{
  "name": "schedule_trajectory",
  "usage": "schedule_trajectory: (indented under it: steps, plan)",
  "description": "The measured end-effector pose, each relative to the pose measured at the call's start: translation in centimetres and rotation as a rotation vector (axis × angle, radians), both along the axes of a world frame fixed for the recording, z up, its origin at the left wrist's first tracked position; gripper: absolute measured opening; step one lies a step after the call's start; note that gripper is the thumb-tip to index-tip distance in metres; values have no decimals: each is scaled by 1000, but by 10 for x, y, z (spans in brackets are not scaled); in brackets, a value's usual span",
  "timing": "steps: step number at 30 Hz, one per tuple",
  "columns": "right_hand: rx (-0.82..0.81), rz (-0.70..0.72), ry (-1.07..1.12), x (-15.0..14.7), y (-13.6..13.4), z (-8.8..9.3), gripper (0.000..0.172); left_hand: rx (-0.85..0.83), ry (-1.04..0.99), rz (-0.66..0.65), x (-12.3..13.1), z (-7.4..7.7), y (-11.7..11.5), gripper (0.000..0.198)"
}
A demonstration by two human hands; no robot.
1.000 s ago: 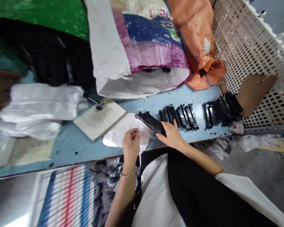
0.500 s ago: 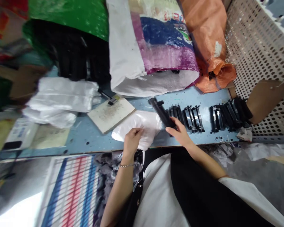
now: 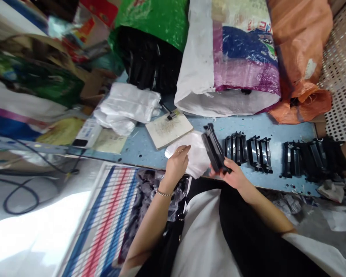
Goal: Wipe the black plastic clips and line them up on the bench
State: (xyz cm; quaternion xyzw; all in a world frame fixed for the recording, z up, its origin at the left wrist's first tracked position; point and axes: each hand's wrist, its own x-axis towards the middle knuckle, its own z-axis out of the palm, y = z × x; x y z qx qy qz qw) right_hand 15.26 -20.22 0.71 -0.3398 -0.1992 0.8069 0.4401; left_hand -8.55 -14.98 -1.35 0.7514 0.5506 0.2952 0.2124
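Note:
My right hand (image 3: 232, 173) is closed round the lower end of a long black plastic part (image 3: 215, 148), which is tilted with its far end up and to the left. That part hangs over the right side of a thin white plastic bag (image 3: 200, 154) lying at the table's front edge. My left hand (image 3: 177, 163), a ring on one finger, is at the bag's left side with its fingers drawn together on the film; the fingertips' grip is partly hidden. Right of my hands, rows of similar black parts (image 3: 259, 154) stand on the blue table (image 3: 144, 148).
A stained pale board (image 3: 170, 130) with a small black tool lies behind the bag. Left of it is a stack of white plastic bags (image 3: 129, 104). Behind stand a green sack (image 3: 152, 23) of black parts, a white-purple sack (image 3: 196, 77) and an orange sack (image 3: 302, 50).
The view has swung left. The black part in my right hand has turned to show its broad side and come closer to the bag. My left hand has shifted farther up over the bag.

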Motion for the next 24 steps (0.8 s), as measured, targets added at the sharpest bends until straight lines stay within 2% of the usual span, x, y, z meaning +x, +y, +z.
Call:
schedule_trajectory:
  steps: [2,4,7,11,12,13,16,18,19,21,24]
  plan:
    - [-178,222,180,6,-16,0,44,32,-71,-29,0,-2,6,49]
    - [-346,340,296,4,-22,-5,46,70,-114,-39,1,-3,8,55]
    - [-475,325,383,-8,-10,-17,46,123,-89,-50,7,-3,-1,59]
    - [-505,241,399,-18,19,-21,45,182,-85,-211,24,0,-34,53]
    - [-493,213,363,-19,24,-20,43,182,-88,-212,27,-1,-41,51]
    - [-467,181,311,-19,25,-18,42,177,-88,-172,28,-2,-47,48]
    - [-356,121,147,-20,19,-14,39,145,-57,57,22,-8,-50,42]
    - [-317,124,94,-22,12,-15,38,130,-25,149,17,-11,-45,50]
    - [-314,136,86,-24,10,-17,38,133,-13,142,17,-11,-43,57]
    - [-309,149,63,-28,9,-21,40,156,-13,14,22,-8,-41,67]
    - [-205,54,-158,-34,12,-26,39,163,-79,-319,37,-2,-48,73]
